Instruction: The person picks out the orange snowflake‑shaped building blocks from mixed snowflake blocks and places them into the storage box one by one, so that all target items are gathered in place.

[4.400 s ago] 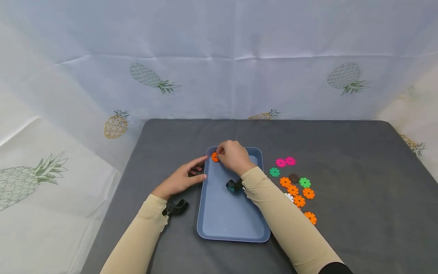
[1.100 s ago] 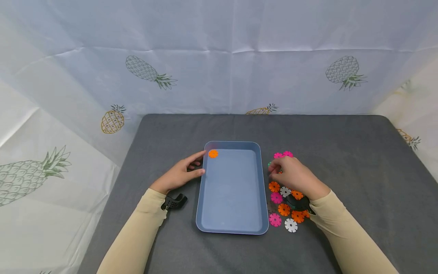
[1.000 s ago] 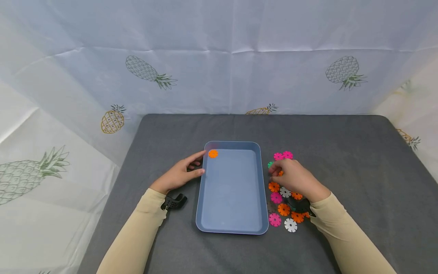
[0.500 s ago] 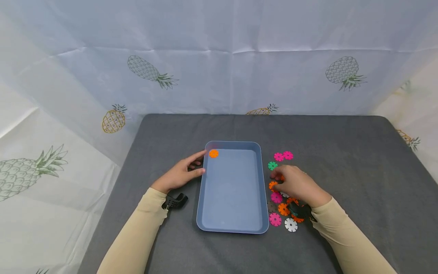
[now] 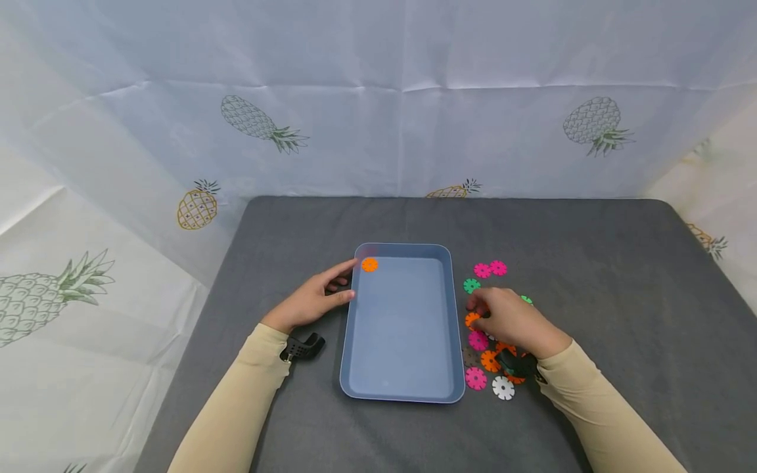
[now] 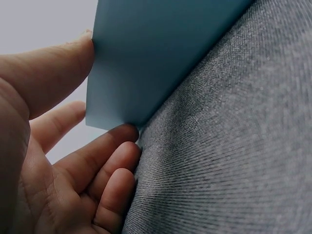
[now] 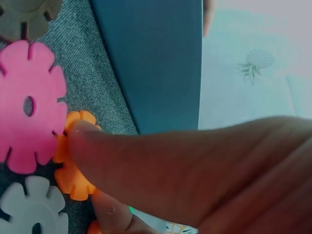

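My left hand rests beside the left side of a blue-grey tray. Its thumb and index fingertip touch the tray wall, and the other fingers lie loosely bent on the cloth. One orange slotted building disc lies in the tray's far left corner. Right of the tray, my right hand pinches at another orange slotted disc on the cloth, thumb over it and a finger at its edge. A pink disc overlaps that one, and a white disc lies close by.
Two pink discs and a green disc lie beyond the right hand. Nearer are a brown disc, a pink disc, a white disc and several orange ones. Grey cloth covers the table.
Since the oldest frame, the right hand has left the orange disc in the tray and moved right to the loose discs. Lately it shifted slightly nearer. The left hand stays put.
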Demonstrator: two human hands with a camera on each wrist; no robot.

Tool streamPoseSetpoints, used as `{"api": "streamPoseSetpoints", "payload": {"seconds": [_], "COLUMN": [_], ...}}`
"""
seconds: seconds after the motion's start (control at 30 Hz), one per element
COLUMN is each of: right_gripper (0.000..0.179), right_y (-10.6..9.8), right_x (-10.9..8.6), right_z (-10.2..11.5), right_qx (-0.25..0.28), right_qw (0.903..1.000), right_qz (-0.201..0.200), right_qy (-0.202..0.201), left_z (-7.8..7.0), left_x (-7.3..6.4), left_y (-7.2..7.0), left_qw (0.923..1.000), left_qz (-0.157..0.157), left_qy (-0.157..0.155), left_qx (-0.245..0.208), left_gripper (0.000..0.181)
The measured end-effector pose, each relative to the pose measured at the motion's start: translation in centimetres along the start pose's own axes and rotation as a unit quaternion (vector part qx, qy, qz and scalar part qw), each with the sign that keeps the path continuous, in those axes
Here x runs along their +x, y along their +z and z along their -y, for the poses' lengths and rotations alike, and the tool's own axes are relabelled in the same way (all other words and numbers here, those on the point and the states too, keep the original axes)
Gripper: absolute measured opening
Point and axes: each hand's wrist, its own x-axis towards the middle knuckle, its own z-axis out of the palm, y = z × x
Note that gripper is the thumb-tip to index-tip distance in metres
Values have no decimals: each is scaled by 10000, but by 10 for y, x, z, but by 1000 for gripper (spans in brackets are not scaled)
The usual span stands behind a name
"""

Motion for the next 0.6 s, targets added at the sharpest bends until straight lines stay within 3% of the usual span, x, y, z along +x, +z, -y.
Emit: {"api": "streamPoseSetpoints", "payload": {"seconds": [0.6], "right_gripper": [13], "right_y": [-3], "right_x": [-1], "right_z": [-2], "right_qx": [181], "right_qw": [9998], "right_qz": [67], "right_qy": [89], "left_z": [-1], "left_x": [0], "left_y": [-1], "left_qw": [10000], "left_qz": [13], "left_qy": [-34], "left_qx": [33], "left_gripper": [68]}}
